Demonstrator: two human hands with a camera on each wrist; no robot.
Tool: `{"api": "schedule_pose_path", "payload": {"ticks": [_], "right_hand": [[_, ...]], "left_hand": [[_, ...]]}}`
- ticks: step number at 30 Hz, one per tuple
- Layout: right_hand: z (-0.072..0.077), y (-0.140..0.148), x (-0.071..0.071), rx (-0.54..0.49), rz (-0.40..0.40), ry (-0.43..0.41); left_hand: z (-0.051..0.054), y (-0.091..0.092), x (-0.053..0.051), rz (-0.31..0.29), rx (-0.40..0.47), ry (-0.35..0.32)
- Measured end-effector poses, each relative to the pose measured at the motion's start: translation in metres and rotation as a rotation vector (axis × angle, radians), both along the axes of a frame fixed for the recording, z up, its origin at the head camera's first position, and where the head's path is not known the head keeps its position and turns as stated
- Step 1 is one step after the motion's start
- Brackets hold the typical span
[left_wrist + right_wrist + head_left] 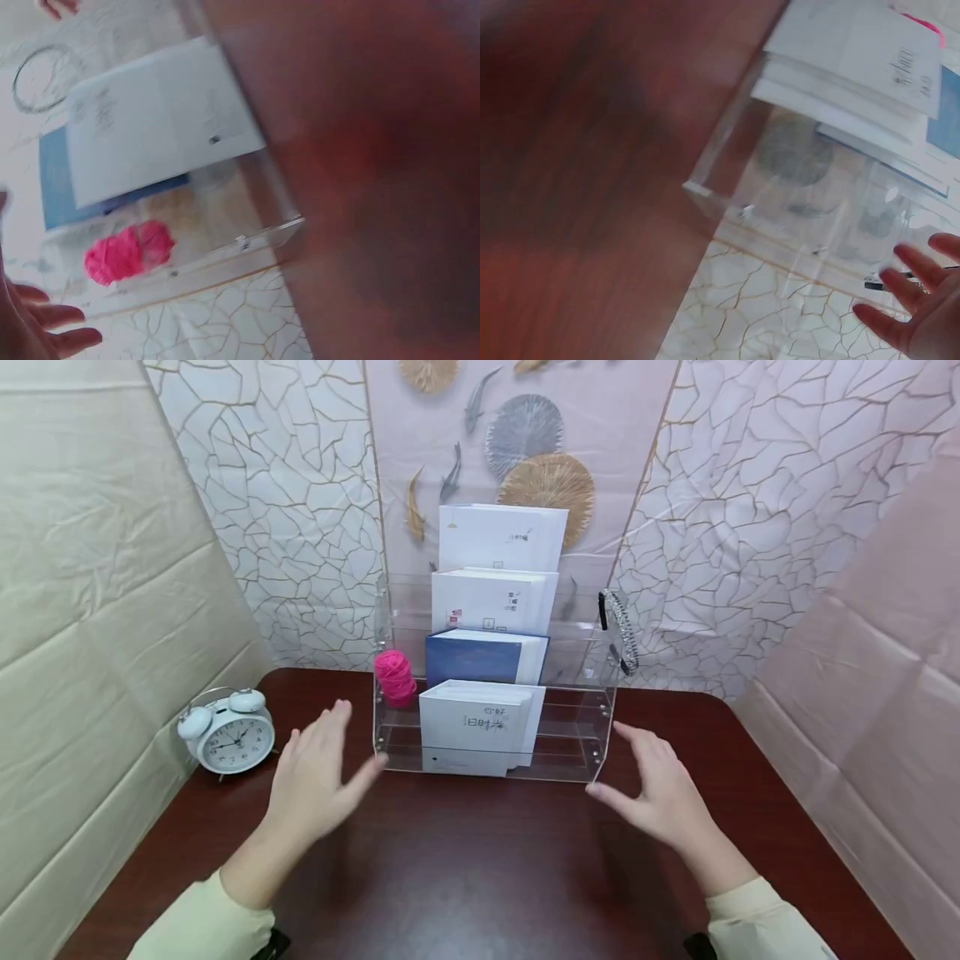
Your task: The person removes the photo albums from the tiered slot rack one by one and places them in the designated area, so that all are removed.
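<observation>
A clear acrylic tiered rack (570, 752) stands on the dark table with several books in it. The front white book (465, 727) is lowest; behind it rise a blue-covered book (472, 658) and two more white ones. A pink yarn skein (395, 677) sits at the rack's left side, and a glittery headband (621, 633) hangs on its right side. My left hand (311, 777) hovers at the rack's left front with fingers spread, holding nothing. Opposite it, my right hand (660, 785) is held near the right front corner, fingers extended and empty; whether it touches the acrylic I cannot tell.
A white twin-bell alarm clock (232, 732) stands on the table's left, beyond my left hand. The brown table (480, 860) extends in front of the rack. Cream cloth walls (97, 610) flank both sides, with a patterned backdrop (300, 485) behind.
</observation>
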State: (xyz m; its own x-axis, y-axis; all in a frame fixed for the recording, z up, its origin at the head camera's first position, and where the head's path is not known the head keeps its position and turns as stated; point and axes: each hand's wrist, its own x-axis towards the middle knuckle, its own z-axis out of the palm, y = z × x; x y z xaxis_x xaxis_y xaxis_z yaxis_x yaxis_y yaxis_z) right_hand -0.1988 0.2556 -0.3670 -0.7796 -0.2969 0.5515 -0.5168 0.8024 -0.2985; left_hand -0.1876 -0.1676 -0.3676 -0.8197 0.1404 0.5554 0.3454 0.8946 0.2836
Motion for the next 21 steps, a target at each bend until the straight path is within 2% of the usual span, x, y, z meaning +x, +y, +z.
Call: {"api": "schedule_pose_path", "payload": {"ticks": [3,5,7,10,12,15,18,21], "right_hand": [[0.007,-0.010,-0.016,-0.207,0.062,-0.070],[0.009,-0.019,-0.027,-0.313,0.084,-0.133],[0.010,-0.029,-0.038,-0.403,0.107,-0.208],[0.011,-0.047,-0.047,-0.491,0.115,-0.299],[0.012,-0.057,-0.051,-0.540,0.110,-0.340],[0.006,-0.068,-0.057,-0.579,0.103,-0.369],[-0.005,-0.076,-0.065,-0.643,0.133,-0.389],[-0.020,-0.082,-0.076,-0.678,0.133,-0.368]], "left_hand": [[0.011,-0.004,-0.022,-0.029,0.259,-0.057],[0.015,-0.006,-0.040,-0.048,0.404,-0.133],[0.014,-0.007,-0.057,-0.059,0.517,-0.229],[0.005,-0.005,-0.081,-0.054,0.632,-0.372],[-0.005,-0.003,-0.094,-0.054,0.681,-0.440],[-0.018,0.001,-0.107,-0.056,0.706,-0.496],[-0.027,0.003,-0.113,-0.045,0.691,-0.523],[-0.034,0.003,-0.116,-0.033,0.641,-0.511]]}}
